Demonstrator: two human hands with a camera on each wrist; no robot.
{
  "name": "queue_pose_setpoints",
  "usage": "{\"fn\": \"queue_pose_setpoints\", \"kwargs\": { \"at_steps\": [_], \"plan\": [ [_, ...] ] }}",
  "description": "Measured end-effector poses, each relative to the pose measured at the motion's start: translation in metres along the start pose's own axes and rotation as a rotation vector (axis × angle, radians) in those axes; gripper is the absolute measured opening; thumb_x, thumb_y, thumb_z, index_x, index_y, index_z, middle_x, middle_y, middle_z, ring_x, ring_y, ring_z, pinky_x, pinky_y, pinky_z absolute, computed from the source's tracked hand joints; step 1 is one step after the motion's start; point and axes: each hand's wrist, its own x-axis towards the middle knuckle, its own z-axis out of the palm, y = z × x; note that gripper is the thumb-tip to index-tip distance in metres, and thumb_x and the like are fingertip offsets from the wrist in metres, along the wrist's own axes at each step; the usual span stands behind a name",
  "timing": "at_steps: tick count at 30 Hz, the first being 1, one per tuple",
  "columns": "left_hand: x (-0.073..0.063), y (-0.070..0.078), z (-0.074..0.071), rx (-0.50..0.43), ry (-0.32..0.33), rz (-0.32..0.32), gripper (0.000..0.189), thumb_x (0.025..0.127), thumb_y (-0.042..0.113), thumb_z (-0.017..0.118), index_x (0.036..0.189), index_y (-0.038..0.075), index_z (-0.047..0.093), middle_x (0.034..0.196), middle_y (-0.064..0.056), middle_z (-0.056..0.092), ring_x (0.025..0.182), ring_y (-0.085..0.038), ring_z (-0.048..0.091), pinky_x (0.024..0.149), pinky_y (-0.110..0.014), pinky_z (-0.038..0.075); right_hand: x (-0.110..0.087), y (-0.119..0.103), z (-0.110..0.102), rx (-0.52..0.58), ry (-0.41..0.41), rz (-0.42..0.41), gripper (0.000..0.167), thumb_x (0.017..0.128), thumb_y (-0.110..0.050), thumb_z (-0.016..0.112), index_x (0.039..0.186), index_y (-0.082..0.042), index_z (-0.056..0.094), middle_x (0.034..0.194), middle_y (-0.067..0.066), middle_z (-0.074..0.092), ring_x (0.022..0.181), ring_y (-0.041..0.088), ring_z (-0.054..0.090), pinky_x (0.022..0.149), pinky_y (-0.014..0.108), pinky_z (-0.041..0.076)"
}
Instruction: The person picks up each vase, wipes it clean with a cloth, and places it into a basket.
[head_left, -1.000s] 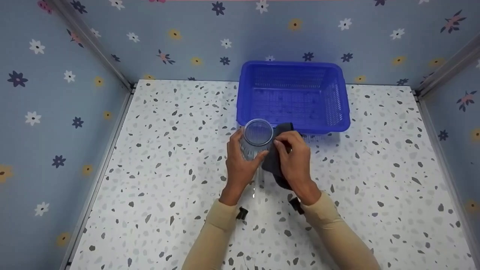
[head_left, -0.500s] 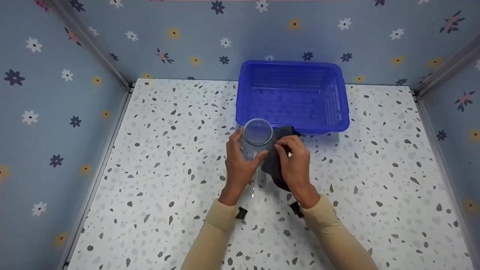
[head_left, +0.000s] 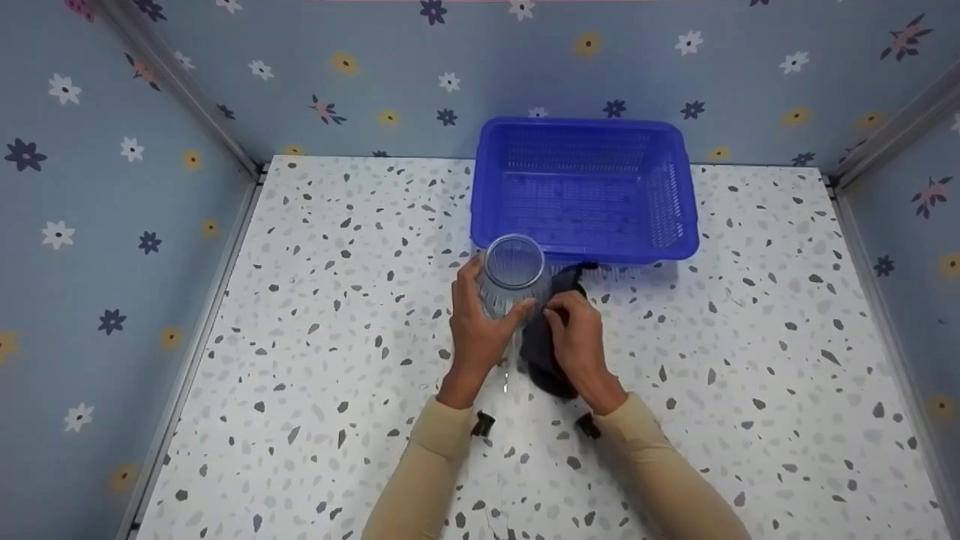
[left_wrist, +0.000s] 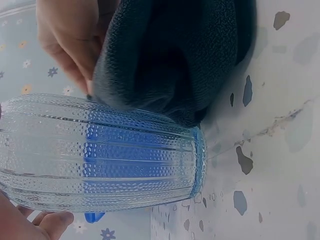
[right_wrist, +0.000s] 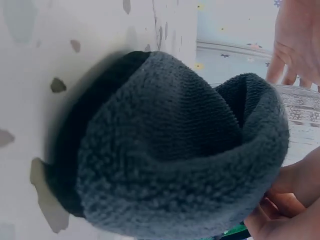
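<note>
A clear, ribbed glass vase (head_left: 514,262) stands upright near the middle of the table, its round mouth facing up. My left hand (head_left: 480,330) holds it around its side, thumb at the front. In the left wrist view, the vase (left_wrist: 135,162) shows a dimpled surface, and its base is down at the tabletop. My right hand (head_left: 581,334) pinches a dark grey fleecy cloth (head_left: 537,346) against the vase's right side. Bunched and folded, the cloth (right_wrist: 165,170) hangs down to the table and hides part of the right fingers in the right wrist view.
Just behind the vase sits a blue plastic basket (head_left: 690,202) with slotted walls, close to the back panel. Flower-patterned panels (head_left: 360,90) enclose the speckled white table (head_left: 337,300) at the back and sides.
My right hand has slid the cloth toward me and slightly left, down along the vase's side. The left hand and the vase have stayed nearly in place.
</note>
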Motion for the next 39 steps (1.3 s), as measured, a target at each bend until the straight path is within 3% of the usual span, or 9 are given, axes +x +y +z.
{"fn": "queue_pose_setpoints", "kwargs": {
  "at_steps": [8, 13, 20, 25, 30, 33, 35, 39],
  "plan": [
    [0.0, 0.0, 0.0, -0.009, -0.002, -0.013, 0.09, 0.084, 0.033, 0.091, 0.154, 0.006, 0.042, 0.153, -0.019, 0.049, 0.137, -0.033, 0.053, 0.103, -0.058, 0.051, 0.0, 0.003, 0.002, -0.017, -0.027, 0.05, 0.005, 0.095, 0.008, 0.072, 0.093, 0.003, 0.073, 0.096, 0.016, 0.071, 0.094, 0.033, 0.07, 0.086, 0.048, 0.056],
    [-0.001, -0.001, 0.0, -0.018, -0.008, -0.009, 0.09, 0.085, 0.036, 0.09, 0.154, 0.006, 0.041, 0.155, -0.018, 0.048, 0.14, -0.033, 0.051, 0.105, -0.056, 0.051, 0.001, -0.01, -0.008, 0.022, 0.033, 0.002, 0.005, 0.095, 0.007, 0.073, 0.093, 0.002, 0.074, 0.095, 0.015, 0.072, 0.091, 0.03, 0.07, 0.083, 0.043, 0.056],
    [0.0, -0.002, 0.0, -0.016, 0.002, 0.007, 0.09, 0.086, 0.043, 0.088, 0.154, 0.006, 0.042, 0.155, -0.018, 0.049, 0.14, -0.033, 0.05, 0.105, -0.057, 0.05, 0.009, -0.04, -0.026, 0.126, 0.135, -0.123, 0.006, 0.097, 0.006, 0.072, 0.093, 0.003, 0.075, 0.096, 0.016, 0.071, 0.083, 0.025, 0.067, 0.074, 0.026, 0.053],
    [0.001, -0.001, 0.0, -0.007, -0.011, 0.001, 0.089, 0.086, 0.041, 0.089, 0.153, 0.005, 0.042, 0.155, -0.019, 0.048, 0.14, -0.034, 0.05, 0.106, -0.058, 0.049, 0.012, -0.043, -0.038, 0.19, 0.053, -0.106, 0.01, 0.099, 0.007, 0.067, 0.1, 0.004, 0.076, 0.107, 0.016, 0.07, 0.094, 0.025, 0.069, 0.08, 0.023, 0.056],
    [0.001, 0.002, -0.001, 0.0, -0.015, -0.005, 0.089, 0.084, 0.034, 0.091, 0.153, 0.006, 0.042, 0.154, -0.019, 0.048, 0.139, -0.034, 0.051, 0.106, -0.058, 0.049, 0.01, -0.036, -0.049, 0.274, -0.108, -0.027, 0.026, 0.094, 0.014, 0.069, 0.117, 0.004, 0.072, 0.128, 0.021, 0.058, 0.112, 0.034, 0.064, 0.094, 0.045, 0.059],
    [0.002, 0.002, -0.001, -0.001, -0.013, 0.002, 0.089, 0.084, 0.033, 0.091, 0.153, 0.006, 0.042, 0.154, -0.019, 0.048, 0.139, -0.034, 0.05, 0.106, -0.057, 0.049, 0.009, -0.034, -0.049, 0.264, -0.173, -0.004, 0.038, 0.09, 0.015, 0.074, 0.125, 0.004, 0.065, 0.134, 0.022, 0.051, 0.12, 0.037, 0.061, 0.097, 0.054, 0.057],
    [0.002, 0.001, -0.001, -0.001, -0.011, 0.005, 0.089, 0.084, 0.033, 0.091, 0.154, 0.005, 0.042, 0.154, -0.019, 0.048, 0.139, -0.033, 0.05, 0.106, -0.057, 0.049, 0.009, -0.034, -0.047, 0.239, -0.182, -0.007, 0.043, 0.088, 0.017, 0.075, 0.127, 0.003, 0.061, 0.133, 0.022, 0.051, 0.122, 0.039, 0.061, 0.096, 0.054, 0.057],
    [0.003, -0.001, 0.0, -0.005, -0.005, 0.005, 0.09, 0.084, 0.033, 0.091, 0.154, 0.006, 0.042, 0.154, -0.018, 0.049, 0.139, -0.033, 0.05, 0.106, -0.057, 0.049, 0.009, -0.029, -0.04, 0.186, -0.116, -0.025, 0.042, 0.086, 0.02, 0.073, 0.122, 0.004, 0.059, 0.124, 0.022, 0.059, 0.117, 0.039, 0.066, 0.09, 0.052, 0.059]
  ]
}}
